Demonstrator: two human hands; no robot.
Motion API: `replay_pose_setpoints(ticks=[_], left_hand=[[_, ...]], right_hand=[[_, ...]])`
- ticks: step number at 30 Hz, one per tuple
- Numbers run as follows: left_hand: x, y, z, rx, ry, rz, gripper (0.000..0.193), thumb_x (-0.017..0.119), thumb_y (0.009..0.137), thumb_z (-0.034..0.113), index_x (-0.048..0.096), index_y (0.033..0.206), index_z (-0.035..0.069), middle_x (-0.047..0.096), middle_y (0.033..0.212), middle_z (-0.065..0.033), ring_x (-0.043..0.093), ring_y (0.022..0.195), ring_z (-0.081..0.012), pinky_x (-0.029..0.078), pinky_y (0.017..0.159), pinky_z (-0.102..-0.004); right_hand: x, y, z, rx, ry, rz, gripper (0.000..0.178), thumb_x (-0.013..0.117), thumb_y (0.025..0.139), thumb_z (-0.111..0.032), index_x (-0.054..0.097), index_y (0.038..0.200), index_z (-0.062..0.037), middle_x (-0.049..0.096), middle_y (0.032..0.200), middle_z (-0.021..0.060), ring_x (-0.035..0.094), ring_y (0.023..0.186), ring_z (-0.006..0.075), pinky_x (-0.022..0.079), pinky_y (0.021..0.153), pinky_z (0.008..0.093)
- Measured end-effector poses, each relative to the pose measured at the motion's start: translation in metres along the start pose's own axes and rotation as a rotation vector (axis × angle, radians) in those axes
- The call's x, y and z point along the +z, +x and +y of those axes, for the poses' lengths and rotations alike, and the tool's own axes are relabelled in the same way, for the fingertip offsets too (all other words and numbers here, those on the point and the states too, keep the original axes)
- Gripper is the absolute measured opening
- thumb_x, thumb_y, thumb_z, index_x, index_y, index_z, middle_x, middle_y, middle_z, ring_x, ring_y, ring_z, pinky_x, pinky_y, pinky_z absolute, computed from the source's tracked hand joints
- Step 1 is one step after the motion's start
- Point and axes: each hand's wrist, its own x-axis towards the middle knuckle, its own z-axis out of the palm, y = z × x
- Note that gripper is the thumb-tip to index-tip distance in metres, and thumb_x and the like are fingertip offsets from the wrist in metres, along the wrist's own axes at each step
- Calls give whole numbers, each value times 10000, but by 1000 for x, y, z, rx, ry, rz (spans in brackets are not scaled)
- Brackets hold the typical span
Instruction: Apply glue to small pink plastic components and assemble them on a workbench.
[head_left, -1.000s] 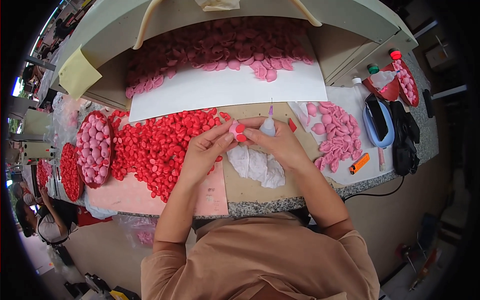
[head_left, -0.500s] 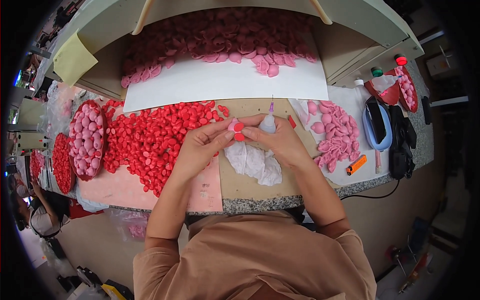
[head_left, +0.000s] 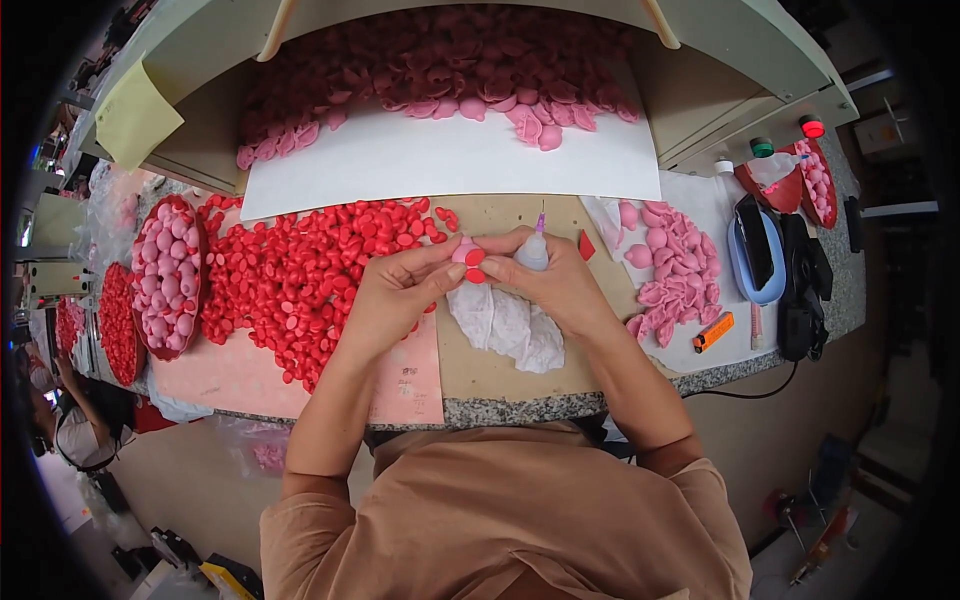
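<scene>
Both my hands meet over the middle of the bench, fingertips together. My left hand (head_left: 403,285) pinches a small pink moulded piece (head_left: 464,243) with red oval parts (head_left: 475,273) against it. The thumb and fingers of my right hand (head_left: 558,288) press on the same red parts from the other side. Tucked in that right hand is a small translucent squeeze bottle (head_left: 534,253) with a purple-based needle tip pointing up and away. Just below my fingers lies a crumpled white cloth (head_left: 507,325). How the pink and red parts join is partly hidden by my fingers.
To the left spreads a heap of red oval pieces (head_left: 290,280), beside a red tray (head_left: 205,270) of pink pieces. Pink shells (head_left: 680,265) lie to the right, near an orange lighter-like item (head_left: 714,333) and a blue tray (head_left: 757,285). A shelf box with white paper (head_left: 450,170) stands behind.
My hands stay nearly in place, still holding the pink piece and the bottle. The red parts have shifted slightly between my fingertips, and the view has moved a little.
</scene>
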Motion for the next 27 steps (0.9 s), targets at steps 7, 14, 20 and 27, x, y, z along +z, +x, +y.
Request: replay_pose_setpoints(ticks=[7,14,20,27], left_hand=[[-1,0,1,0,24,16,339,626,860,75,575,1192,28,643,981,0,555,853,-34,455,764,-186],[0,-1,2,1,16,14,335,629,858,76,580,1186,29,641,989,2,549,865,-33,450,773,-187],[2,-4,8,26,61,11,348,625,857,62,569,1199,28,637,1020,-10,553,909,-48,450,803,-195],[4,-15,14,136,53,-8,374,609,861,37,539,1229,24,628,1065,-31,558,970,-68,452,858,-219]], right_hand=[[0,1,5,7,-22,26,270,640,849,-106,599,1087,15,635,1009,77,603,901,110,507,789,254],[-1,0,4,-11,-58,23,276,645,847,-109,601,1094,4,636,1005,66,596,888,98,498,779,243],[0,-2,1,-41,-62,25,259,655,836,-98,622,1074,-3,619,990,41,584,885,91,485,777,232],[2,-5,-2,-304,-268,19,243,667,805,-61,653,1047,-43,595,926,35,554,872,103,442,777,239]])
